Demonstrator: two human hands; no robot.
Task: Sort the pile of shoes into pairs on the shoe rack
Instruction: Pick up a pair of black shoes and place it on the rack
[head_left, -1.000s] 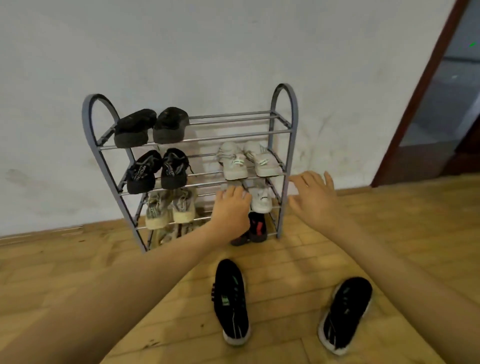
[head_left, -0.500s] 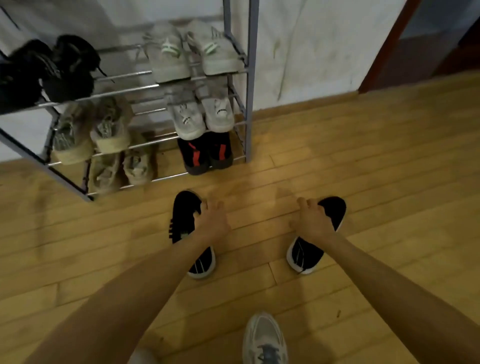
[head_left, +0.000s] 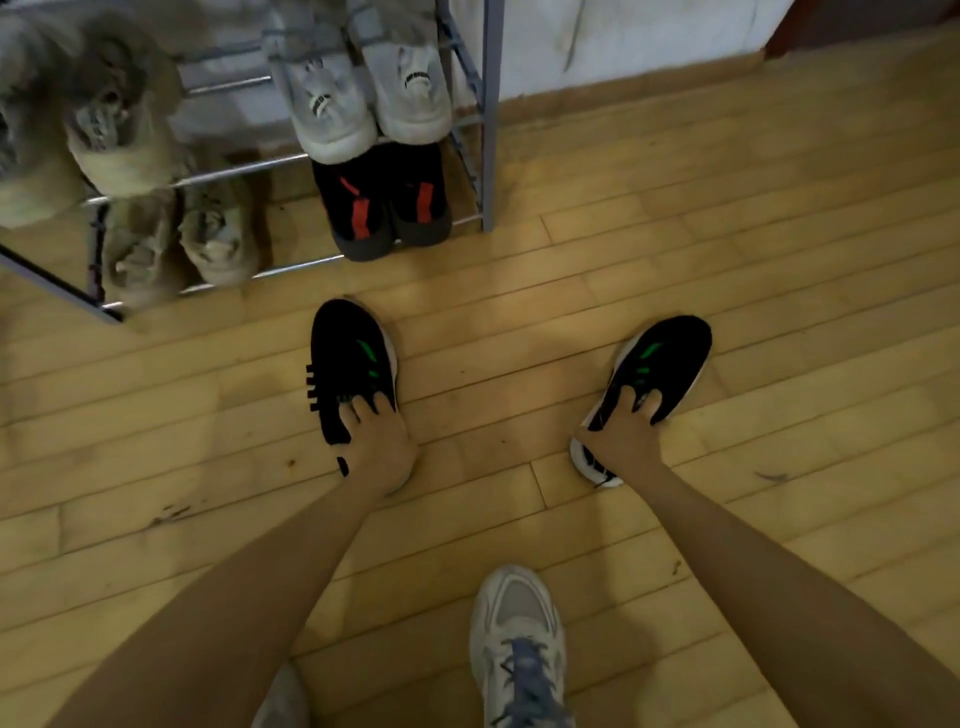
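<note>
Two black sneakers with green marks lie on the wooden floor in front of the shoe rack (head_left: 490, 156). My left hand (head_left: 382, 441) has its fingers tucked into the opening of the left black sneaker (head_left: 348, 353). My right hand (head_left: 626, 428) grips the right black sneaker (head_left: 665, 358) at its opening, with the heel end under my palm. Both shoes still rest on the floor, toes pointing away from me. The rack's lower shelves hold a white pair (head_left: 374, 98), a black-and-red pair (head_left: 384, 202) and beige pairs (head_left: 182, 244).
My own feet in white sneakers with blue laces (head_left: 519, 649) stand at the bottom of the view. A white wall with a wooden skirting runs behind the rack. The wooden floor (head_left: 727, 208) extends to the right of the rack.
My hands dropped from the rack's third shelf to the floor and closed on the two black sneakers. My head tilted down and the view moved closer to the floor.
</note>
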